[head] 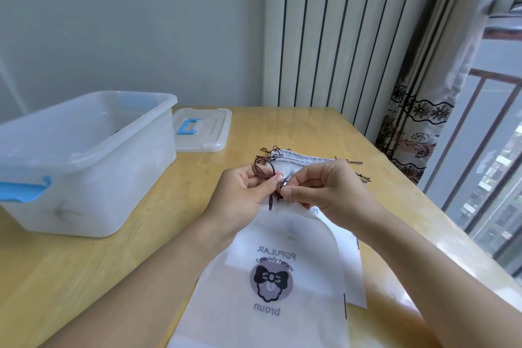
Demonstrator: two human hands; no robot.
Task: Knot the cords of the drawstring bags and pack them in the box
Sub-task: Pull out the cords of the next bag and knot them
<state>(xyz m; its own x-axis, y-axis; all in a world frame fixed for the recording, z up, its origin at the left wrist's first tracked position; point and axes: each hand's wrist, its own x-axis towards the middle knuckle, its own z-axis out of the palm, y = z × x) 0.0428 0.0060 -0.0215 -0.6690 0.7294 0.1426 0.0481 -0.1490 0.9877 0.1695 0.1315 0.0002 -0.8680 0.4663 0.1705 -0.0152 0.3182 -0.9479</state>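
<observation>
Both hands [243,189] [322,186] pinch the cord [261,168] — seemingly looped — bag [282,271] lengthwise, mouth away.

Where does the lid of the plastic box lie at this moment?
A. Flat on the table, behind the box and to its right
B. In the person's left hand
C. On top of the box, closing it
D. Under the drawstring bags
A: the lid, with its blue handle facing up, lies flat on the table beside the far right corner of the open box.
</observation>
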